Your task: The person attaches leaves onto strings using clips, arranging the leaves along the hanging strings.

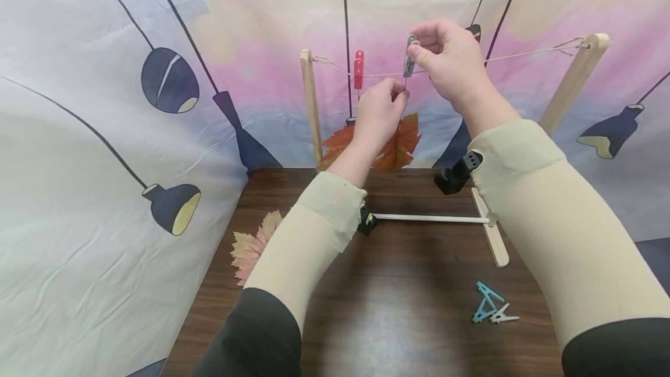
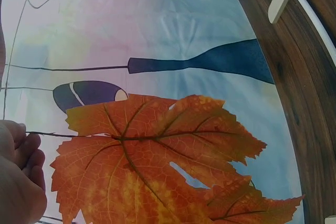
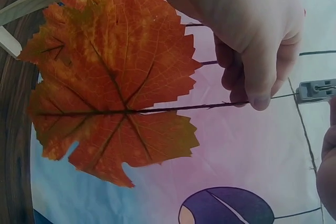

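My left hand (image 1: 379, 109) pinches the thin stem of an orange maple-like leaf (image 1: 402, 147), which hangs below the fingers. Above it, my right hand (image 1: 452, 60) grips a grey clothespin (image 1: 409, 63) by its upper end, between thumb and fingers. The clothespin sits upright at the string (image 1: 384, 75), and the stem's tip meets its lower end in the right wrist view. To the left, a red clothespin (image 1: 358, 70) is clipped on the string. Another orange leaf (image 1: 335, 145) hangs beneath it, partly hidden by my left hand and wrist.
Two wooden posts, left (image 1: 312, 109) and right (image 1: 576, 80), carry the string; a white rod (image 1: 434, 218) runs low between their feet. A pinkish leaf (image 1: 251, 249) lies on the brown table (image 1: 387, 295), partly behind my left sleeve. Blue clothespins (image 1: 484, 307) and a white clothespin (image 1: 504, 315) lie at right.
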`<state>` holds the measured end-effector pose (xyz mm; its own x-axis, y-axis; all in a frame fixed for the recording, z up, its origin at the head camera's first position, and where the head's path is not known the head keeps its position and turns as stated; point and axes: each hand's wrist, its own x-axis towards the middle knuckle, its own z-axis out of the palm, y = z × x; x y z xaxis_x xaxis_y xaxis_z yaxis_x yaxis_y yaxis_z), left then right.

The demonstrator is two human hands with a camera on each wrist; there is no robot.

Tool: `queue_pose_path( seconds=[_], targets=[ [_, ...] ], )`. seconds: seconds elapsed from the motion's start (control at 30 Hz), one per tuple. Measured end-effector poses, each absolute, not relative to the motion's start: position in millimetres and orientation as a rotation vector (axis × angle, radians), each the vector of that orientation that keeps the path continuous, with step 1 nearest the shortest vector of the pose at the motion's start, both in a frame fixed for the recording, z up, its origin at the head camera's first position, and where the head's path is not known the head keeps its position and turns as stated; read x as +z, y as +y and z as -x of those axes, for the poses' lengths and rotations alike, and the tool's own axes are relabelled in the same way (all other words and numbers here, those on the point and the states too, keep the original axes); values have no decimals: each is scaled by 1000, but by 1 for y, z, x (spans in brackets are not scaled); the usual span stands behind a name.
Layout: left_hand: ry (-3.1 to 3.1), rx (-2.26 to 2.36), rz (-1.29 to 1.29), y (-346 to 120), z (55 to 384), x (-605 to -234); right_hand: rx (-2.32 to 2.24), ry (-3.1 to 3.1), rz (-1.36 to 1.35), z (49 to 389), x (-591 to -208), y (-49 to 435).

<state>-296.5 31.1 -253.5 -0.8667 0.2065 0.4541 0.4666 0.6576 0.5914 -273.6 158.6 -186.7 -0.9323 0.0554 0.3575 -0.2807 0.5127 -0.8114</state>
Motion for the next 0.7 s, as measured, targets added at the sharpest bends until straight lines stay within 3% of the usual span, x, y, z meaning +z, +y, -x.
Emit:
queue_pose_path(
  seconds=[0.7],
  targets=[
    [-2573, -1017, 518, 31, 299, -255, 1379, -2461, -206, 275, -185, 159]
  ],
)
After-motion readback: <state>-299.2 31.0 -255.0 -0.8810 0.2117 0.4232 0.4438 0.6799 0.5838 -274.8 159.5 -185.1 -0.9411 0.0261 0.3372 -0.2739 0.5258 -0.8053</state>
